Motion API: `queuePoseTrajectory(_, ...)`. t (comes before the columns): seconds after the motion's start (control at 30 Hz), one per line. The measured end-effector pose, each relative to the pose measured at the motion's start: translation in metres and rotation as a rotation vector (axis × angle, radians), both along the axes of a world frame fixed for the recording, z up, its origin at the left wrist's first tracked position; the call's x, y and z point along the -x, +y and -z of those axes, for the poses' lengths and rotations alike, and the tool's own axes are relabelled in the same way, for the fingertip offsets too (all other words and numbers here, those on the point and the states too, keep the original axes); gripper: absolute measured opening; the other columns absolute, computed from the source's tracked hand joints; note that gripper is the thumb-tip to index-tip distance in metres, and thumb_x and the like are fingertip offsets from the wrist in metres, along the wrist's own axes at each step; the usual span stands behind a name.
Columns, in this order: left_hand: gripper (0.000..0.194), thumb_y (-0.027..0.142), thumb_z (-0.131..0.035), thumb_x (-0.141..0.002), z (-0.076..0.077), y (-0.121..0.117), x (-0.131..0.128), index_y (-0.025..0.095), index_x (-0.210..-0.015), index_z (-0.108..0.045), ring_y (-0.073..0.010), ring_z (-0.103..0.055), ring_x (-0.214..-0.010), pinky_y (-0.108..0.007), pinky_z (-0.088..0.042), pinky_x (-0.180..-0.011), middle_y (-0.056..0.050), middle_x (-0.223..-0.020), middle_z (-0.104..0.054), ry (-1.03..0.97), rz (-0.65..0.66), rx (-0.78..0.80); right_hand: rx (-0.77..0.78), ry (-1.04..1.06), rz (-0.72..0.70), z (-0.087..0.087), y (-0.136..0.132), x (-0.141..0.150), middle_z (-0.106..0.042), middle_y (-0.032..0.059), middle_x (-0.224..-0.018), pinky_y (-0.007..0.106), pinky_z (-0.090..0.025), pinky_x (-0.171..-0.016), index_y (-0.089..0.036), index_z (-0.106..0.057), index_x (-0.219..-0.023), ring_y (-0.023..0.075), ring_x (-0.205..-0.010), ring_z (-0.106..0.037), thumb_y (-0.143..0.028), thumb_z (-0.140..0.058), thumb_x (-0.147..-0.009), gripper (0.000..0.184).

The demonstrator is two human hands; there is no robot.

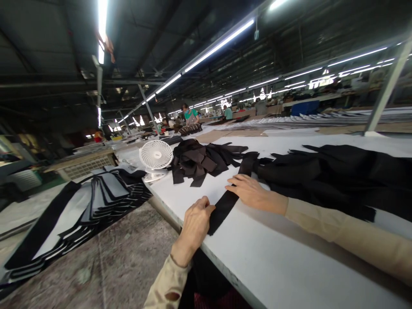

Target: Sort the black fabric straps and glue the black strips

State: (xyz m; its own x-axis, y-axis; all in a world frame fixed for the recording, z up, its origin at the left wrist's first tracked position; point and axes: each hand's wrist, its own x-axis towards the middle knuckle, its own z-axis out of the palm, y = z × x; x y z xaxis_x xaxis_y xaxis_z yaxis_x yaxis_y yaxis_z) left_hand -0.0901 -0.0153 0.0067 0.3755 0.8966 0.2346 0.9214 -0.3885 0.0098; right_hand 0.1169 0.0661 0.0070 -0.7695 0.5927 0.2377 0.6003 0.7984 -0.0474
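Observation:
A long black fabric strip (225,206) lies flat on the white cutting table (289,257), running from the table's near edge toward the dark piles. My left hand (197,221) pinches the strip's near end at the table edge, fingers closed on it. My right hand (249,192) lies flat on the strip's middle, fingers stretched out and pressing it down. Both arms wear beige sleeves.
A heap of black cut pieces (201,161) sits past the strip, a larger black fabric pile (337,176) to its right. A small white fan (156,156) stands at the table corner. Stacked grey and black panels (103,197) lie left. Other workers (189,115) stand far back.

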Motion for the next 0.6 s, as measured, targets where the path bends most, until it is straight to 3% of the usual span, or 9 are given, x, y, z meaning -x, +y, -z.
queuePoseTrajectory(0.13, 0.032, 0.012, -0.041, -0.089, -0.002, 0.012, -0.001, 0.023, -0.095, -0.070, -0.0149, -0.059, -0.079, -0.025, -0.042, -0.068, -0.003, -0.090, -0.060, -0.136, -0.031, 0.064, 0.172, 0.097, -0.166, 0.004, -0.003, 0.012, -0.058, 0.0074, -0.125, 0.032, -0.041, -0.102, -0.019, -0.057, -0.125, 0.0178, -0.117, -0.051, 0.003, -0.034, -0.078, 0.057)
queuePoseTrajectory(0.27, 0.025, 0.024, -0.048, -0.091, 0.000, 0.005, 0.009, 0.020, -0.106, -0.067, -0.0148, -0.060, -0.077, -0.026, -0.043, -0.073, -0.003, -0.087, -0.065, -0.486, -0.133, 0.106, 0.221, 0.107, -0.156, 0.008, -0.005, 0.016, -0.058, 0.0112, -0.123, 0.033, -0.043, -0.100, -0.013, -0.055, -0.127, 0.0199, -0.114, -0.054, 0.001, -0.036, -0.080, 0.053)
queuePoseTrajectory(0.33, 0.025, 0.029, -0.052, -0.089, 0.001, -0.005, 0.014, 0.019, -0.106, -0.067, -0.0145, -0.058, -0.071, -0.027, -0.043, -0.070, -0.002, -0.085, -0.066, -0.569, -0.217, 0.112, 0.230, 0.114, -0.144, 0.009, -0.006, 0.016, -0.058, 0.0108, -0.122, 0.035, -0.044, -0.098, -0.015, -0.056, -0.127, 0.0210, -0.111, -0.055, 0.001, -0.039, -0.080, 0.053)
queuePoseTrajectory(0.47, 0.017, 0.023, -0.058, -0.083, 0.005, -0.021, 0.013, 0.022, -0.097, -0.069, -0.0151, -0.056, -0.070, -0.027, -0.041, -0.065, 0.001, -0.081, -0.064, -0.578, -0.329, 0.076, 0.231, 0.110, -0.142, 0.007, -0.009, 0.014, -0.057, 0.0102, -0.122, 0.033, -0.043, -0.098, -0.016, -0.056, -0.127, 0.0207, -0.111, -0.054, 0.003, -0.037, -0.080, 0.054)
queuePoseTrajectory(0.6, 0.021, 0.015, -0.050, -0.087, 0.014, -0.027, 0.006, 0.022, -0.088, -0.070, -0.0169, -0.057, -0.077, -0.030, -0.042, -0.071, -0.001, -0.083, -0.063, -0.482, -0.262, -0.032, 0.224, 0.073, -0.179, -0.001, -0.015, 0.013, -0.055, 0.0111, -0.122, 0.032, -0.040, -0.100, -0.015, -0.055, -0.129, 0.0192, -0.112, -0.052, 0.007, -0.031, -0.079, 0.060)
